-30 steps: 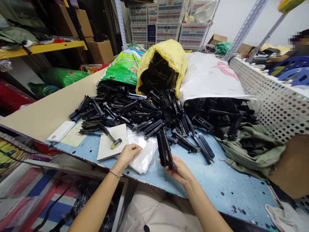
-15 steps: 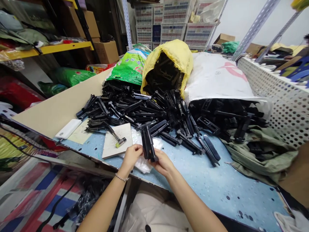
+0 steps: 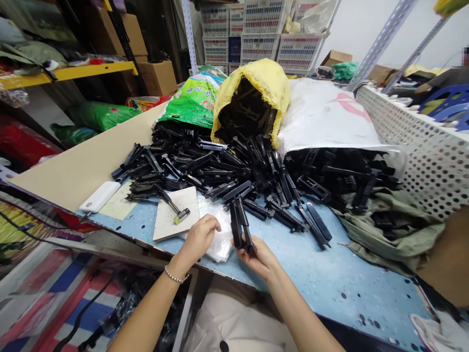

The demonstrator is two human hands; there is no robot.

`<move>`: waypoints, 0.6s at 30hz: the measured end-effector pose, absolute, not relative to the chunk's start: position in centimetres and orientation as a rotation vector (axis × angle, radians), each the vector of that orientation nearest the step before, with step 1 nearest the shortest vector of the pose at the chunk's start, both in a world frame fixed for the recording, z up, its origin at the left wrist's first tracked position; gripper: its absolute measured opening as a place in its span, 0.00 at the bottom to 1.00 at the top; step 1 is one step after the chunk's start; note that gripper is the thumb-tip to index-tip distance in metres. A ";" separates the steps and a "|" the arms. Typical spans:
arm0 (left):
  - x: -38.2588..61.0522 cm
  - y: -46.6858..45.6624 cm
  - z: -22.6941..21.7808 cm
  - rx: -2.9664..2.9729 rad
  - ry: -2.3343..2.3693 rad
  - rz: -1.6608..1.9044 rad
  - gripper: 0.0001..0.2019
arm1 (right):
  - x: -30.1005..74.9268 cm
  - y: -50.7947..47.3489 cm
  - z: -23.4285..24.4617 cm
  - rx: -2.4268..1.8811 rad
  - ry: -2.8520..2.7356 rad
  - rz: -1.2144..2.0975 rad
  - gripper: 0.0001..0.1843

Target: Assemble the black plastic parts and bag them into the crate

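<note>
My right hand grips the near end of a long black plastic part, which points away from me over the blue table. My left hand rests with curled fingers on a stack of clear plastic bags, pinching the top one. Just beyond lies a big heap of the same black plastic parts, spilling from a yellow sack, a white sack and a green sack.
A small hammer lies on a white board left of my hands, with a white power bank further left. An olive cloth lies at the right, beside a perforated white panel. Crates stand behind.
My right hand carried the black part left to meet my left hand, then drew it back right a little. My left hand stayed on the plastic bags.
</note>
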State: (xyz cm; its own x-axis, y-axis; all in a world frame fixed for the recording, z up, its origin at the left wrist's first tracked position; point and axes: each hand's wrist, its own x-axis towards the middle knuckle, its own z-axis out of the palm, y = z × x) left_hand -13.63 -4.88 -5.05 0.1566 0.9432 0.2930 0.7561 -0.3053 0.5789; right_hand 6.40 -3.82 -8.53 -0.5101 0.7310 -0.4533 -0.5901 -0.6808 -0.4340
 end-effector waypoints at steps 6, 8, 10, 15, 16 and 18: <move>-13.4 -5.1 -4.5 2.260 1.795 0.873 0.20 | 8.3 -4.0 -7.6 -0.856 -0.425 2.126 0.11; -13.1 -4.8 -4.5 2.172 1.760 0.911 0.24 | 9.1 -4.8 -7.1 -0.884 -0.476 2.141 0.12; -12.9 -4.4 -4.3 2.075 1.732 0.940 0.25 | 9.9 -6.0 -7.0 -0.903 -0.474 2.235 0.13; -12.2 -5.9 -3.9 2.065 1.636 0.973 0.30 | 10.0 -7.8 -8.2 -0.828 -0.341 2.510 0.10; -11.7 -6.8 -3.9 2.108 1.588 0.952 0.32 | 9.7 -7.7 -8.5 -0.829 -0.316 2.504 0.11; -10.4 -8.7 -4.0 2.203 1.416 0.870 0.36 | 8.9 -7.0 -8.9 -0.866 -0.352 2.399 0.13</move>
State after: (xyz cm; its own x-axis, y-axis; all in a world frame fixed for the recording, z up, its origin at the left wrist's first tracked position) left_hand -10.37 -8.75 -3.98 0.3005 0.9074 0.2939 0.6723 -0.4200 0.6096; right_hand 8.94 -7.03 -8.87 -0.6350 0.5849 -0.5047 -0.4155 -0.8093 -0.4152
